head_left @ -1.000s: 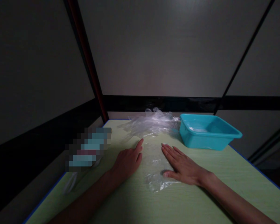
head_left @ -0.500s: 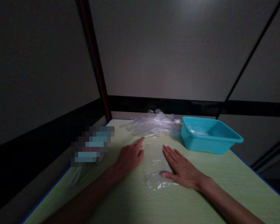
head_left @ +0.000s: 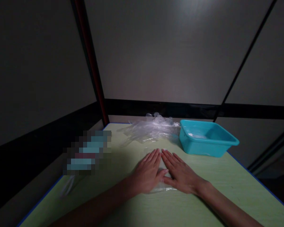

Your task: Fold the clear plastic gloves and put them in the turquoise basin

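Your left hand (head_left: 144,175) and right hand (head_left: 183,175) lie flat, fingers extended, over the clear plastic film (head_left: 165,189) at dial centre. Uneven palm drag could crease or shift it. Possible forward obstructions: crumpled plastic pile (head_left: 153,127), 12 o'clock; turquoise basin (head_left: 201,148), 2 o'clock. A pixelated object (head_left: 87,153) occupies 10 o'clock.

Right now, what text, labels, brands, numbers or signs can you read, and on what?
None readable.
Pixelated item, left: masked, so any text is unreadable.
Basin: no lettering visible outside; white patch inside too small to tell.
Clear film under the hands, plastic pile: no lettering visible.
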Demonstrator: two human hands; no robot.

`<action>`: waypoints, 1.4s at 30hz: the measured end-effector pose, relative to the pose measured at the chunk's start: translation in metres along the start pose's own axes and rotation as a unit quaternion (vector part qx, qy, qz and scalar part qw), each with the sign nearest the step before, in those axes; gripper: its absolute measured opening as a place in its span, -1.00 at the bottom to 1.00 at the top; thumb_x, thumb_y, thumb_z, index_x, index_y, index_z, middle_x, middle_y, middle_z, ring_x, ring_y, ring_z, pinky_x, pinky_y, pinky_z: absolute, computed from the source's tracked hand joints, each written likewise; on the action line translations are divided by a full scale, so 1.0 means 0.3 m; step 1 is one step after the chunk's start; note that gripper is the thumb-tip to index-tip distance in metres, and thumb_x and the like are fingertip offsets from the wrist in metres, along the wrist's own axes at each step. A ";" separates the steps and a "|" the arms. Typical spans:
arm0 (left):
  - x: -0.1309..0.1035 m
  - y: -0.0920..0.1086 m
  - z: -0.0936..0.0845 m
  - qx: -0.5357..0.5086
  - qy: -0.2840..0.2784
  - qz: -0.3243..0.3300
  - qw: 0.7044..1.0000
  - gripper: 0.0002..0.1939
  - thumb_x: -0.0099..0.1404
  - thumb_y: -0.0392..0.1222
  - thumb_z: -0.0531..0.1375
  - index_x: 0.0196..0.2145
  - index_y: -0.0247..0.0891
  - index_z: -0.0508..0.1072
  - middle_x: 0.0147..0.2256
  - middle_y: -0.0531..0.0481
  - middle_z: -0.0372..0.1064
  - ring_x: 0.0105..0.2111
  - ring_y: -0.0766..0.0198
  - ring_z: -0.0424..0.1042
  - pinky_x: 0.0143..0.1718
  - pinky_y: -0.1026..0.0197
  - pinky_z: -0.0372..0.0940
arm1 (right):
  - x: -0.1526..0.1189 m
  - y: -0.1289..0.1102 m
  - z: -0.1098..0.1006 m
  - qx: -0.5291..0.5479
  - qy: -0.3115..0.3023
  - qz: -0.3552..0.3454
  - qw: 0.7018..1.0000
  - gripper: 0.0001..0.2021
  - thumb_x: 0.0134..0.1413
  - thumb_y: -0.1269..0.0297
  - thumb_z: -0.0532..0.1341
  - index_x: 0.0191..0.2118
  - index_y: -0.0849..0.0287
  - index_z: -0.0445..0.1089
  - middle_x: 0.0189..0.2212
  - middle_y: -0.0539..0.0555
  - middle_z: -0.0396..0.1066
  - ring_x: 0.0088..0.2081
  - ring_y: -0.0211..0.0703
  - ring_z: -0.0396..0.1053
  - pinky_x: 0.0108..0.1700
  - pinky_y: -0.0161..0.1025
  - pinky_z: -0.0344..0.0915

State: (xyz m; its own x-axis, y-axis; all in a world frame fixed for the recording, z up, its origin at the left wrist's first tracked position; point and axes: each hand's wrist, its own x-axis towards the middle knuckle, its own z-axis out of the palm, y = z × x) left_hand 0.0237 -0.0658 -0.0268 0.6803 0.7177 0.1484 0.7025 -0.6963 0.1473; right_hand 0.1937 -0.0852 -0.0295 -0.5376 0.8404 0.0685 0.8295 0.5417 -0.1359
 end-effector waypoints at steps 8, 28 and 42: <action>-0.031 -0.032 -0.005 0.023 0.016 0.011 1.000 -0.41 0.25 0.05 -0.09 0.13 -0.38 0.02 0.17 -0.21 -0.15 0.16 0.07 -0.17 0.12 0.01 -0.13 | 0.000 -0.001 -0.001 0.001 0.003 0.000 1.000 -0.22 0.03 -0.15 -0.11 0.20 0.40 -0.22 0.19 0.27 -0.31 0.20 -0.02 -0.33 0.17 -0.05 -0.22; -0.062 -0.058 -0.014 0.035 -0.026 -0.017 0.999 -0.24 0.15 0.25 -0.10 0.16 -0.29 -0.07 0.20 -0.14 -0.30 0.18 0.01 -0.33 0.13 -0.02 -0.23 | -0.022 0.045 -0.007 -0.012 0.005 0.011 1.000 -0.17 -0.03 -0.21 -0.08 0.20 0.34 -0.22 0.19 0.27 -0.33 0.20 0.01 -0.35 0.17 -0.01 -0.22; -0.058 -0.064 -0.004 0.034 -0.018 -0.016 0.999 -0.21 0.12 0.29 -0.12 0.16 -0.28 -0.05 0.20 -0.13 -0.30 0.18 0.01 -0.33 0.13 -0.02 -0.23 | 0.030 -0.005 0.009 -0.020 0.043 0.055 0.997 -0.26 0.09 -0.12 -0.21 0.16 0.46 -0.08 0.17 0.31 -0.17 0.18 -0.01 -0.23 0.16 -0.04 -0.15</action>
State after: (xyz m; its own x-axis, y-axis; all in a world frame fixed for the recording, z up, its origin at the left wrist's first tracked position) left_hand -0.0020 -0.0650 -0.0311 0.6631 0.7406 0.1087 0.7363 -0.6715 0.0838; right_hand 0.1871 -0.0784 -0.0313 -0.4295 0.8923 0.1391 0.8890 0.4449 -0.1087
